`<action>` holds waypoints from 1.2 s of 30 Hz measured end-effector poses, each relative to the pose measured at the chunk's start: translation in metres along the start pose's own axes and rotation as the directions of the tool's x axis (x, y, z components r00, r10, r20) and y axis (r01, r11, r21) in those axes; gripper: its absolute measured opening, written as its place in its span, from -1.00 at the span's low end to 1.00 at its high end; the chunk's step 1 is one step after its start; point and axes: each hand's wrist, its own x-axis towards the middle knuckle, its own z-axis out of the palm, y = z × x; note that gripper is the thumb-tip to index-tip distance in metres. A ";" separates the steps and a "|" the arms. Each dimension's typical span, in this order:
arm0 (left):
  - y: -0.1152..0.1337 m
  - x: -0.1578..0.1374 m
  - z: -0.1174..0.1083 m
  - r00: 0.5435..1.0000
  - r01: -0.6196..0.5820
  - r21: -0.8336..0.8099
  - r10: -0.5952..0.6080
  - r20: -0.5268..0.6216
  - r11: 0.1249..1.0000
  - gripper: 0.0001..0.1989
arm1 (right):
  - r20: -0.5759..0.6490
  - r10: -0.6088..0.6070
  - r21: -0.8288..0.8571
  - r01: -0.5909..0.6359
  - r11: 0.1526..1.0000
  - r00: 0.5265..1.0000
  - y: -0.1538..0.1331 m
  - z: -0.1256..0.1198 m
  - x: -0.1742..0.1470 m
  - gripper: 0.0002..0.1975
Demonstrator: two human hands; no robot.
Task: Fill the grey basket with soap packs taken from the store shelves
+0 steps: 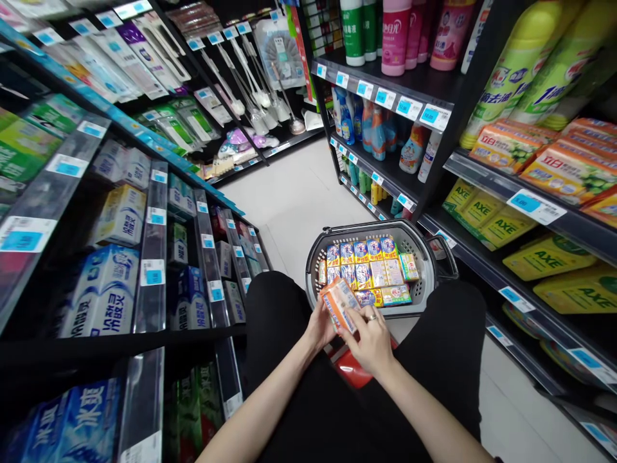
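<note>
Both hands hold an orange-and-white soap pack (339, 303) over the near edge of a grey shopping basket (427, 273). My left hand (320, 325) grips the pack along its left side, fingers closed round it. From the right, my right hand (370, 342), with a ring on one finger, presses its fingers onto the pack's lower face. Rows of colourful soap bar packs (362, 275) lie in the basket between my knees. The pack in my hands covers some of the nearest ones.
Toothpaste boxes (103, 289) fill the left shelves. On the right stand yellow AXE packs (515, 222), orange soap packs (573, 164) and bottles (393, 38). Brushes (260, 96) hang at the back. Below me is a red seat (354, 370); pale floor (284, 193) runs ahead.
</note>
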 end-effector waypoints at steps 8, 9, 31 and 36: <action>-0.006 0.000 -0.004 0.991 0.122 0.066 -0.125 0.043 0.990 -0.08 | -0.078 0.069 0.175 -0.054 0.983 0.995 -0.005 0.005 -0.011 -0.53; -0.007 0.001 -0.003 0.995 0.097 0.087 -0.099 0.022 0.992 -0.10 | -0.062 0.131 0.197 -0.117 0.974 0.989 -0.005 0.008 -0.011 -0.48; 0.001 -0.002 0.004 0.983 -0.163 0.309 0.128 0.128 0.937 -0.12 | 0.028 0.258 0.496 -0.237 0.835 0.966 0.026 0.009 -0.005 -0.31; 0.001 0.000 0.003 0.984 -0.163 0.294 0.133 0.119 0.942 -0.12 | 0.084 0.272 0.577 -0.270 0.771 0.959 0.025 0.007 -0.001 -0.32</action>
